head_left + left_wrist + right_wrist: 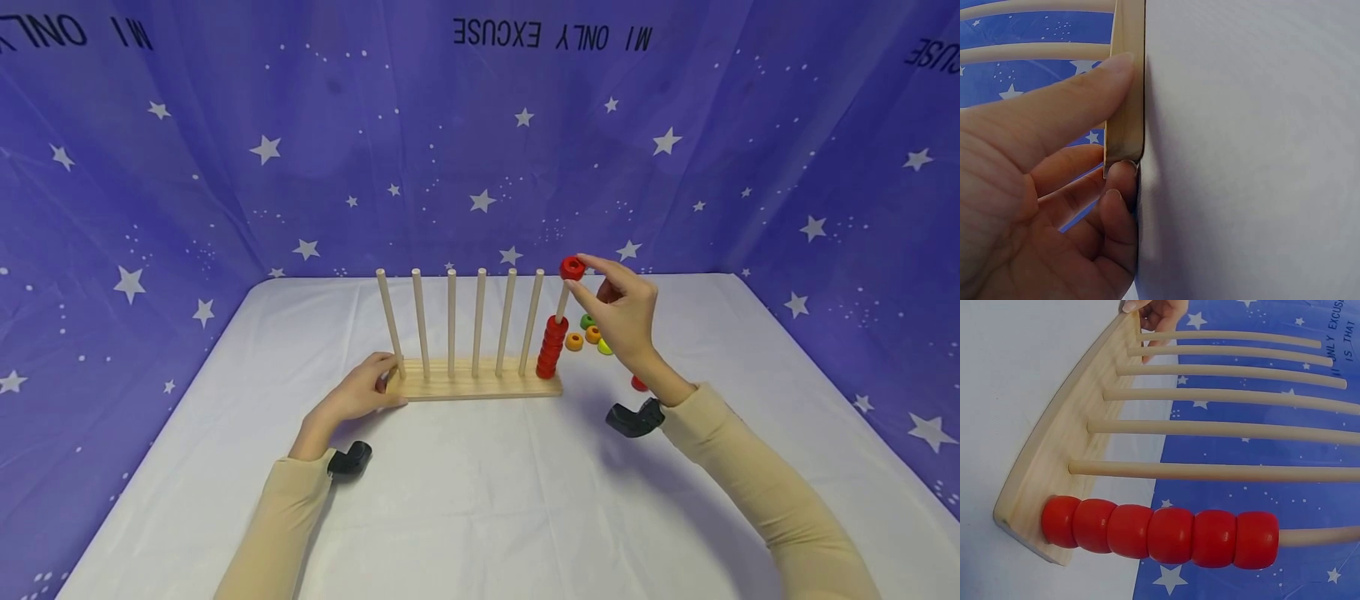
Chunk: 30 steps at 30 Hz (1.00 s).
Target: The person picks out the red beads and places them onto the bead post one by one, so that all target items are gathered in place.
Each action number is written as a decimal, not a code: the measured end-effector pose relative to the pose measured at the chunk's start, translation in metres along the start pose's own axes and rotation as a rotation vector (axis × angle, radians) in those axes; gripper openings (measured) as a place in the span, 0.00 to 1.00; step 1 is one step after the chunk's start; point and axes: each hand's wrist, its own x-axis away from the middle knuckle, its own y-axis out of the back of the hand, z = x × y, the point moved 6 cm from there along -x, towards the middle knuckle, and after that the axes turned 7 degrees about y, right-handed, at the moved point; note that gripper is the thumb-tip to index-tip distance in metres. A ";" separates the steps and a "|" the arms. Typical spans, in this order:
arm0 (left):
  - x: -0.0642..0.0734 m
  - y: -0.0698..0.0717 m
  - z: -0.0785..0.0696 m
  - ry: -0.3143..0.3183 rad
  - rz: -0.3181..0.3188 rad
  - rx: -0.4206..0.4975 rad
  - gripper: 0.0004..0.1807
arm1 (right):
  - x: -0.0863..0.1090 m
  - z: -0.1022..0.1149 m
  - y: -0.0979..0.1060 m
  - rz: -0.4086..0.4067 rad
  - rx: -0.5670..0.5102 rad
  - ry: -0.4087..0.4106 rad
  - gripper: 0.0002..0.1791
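Note:
A wooden peg rack (472, 387) stands on the table with several upright pegs in a row. Its left end is gripped by my left hand (360, 390); in the left wrist view the thumb (1094, 94) lies against the base's front edge and the other fingers bend around the end. Between thumb and index finger my right hand (626, 321) pinches a red bead (566, 273) at the tip of the rightmost peg. Lower on that peg sits a stack of several red beads (1172, 536), touching one another down to the base. The other pegs (1222, 429) are bare.
Right of the rack, partly behind my right hand, lie loose beads: green (587, 322), orange (574, 342) and yellow (605, 347). A red bead (639, 384) lies near my right wrist. A purple starred curtain (420, 150) encloses the white table (480, 500).

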 end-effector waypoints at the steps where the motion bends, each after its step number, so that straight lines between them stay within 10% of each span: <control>1: 0.000 0.000 0.000 0.000 0.001 0.001 0.38 | 0.000 0.002 0.000 0.002 0.004 0.002 0.18; 30: 0.004 0.003 -0.005 -0.079 -0.021 0.037 0.41 | 0.009 0.003 -0.001 0.077 0.019 -0.025 0.17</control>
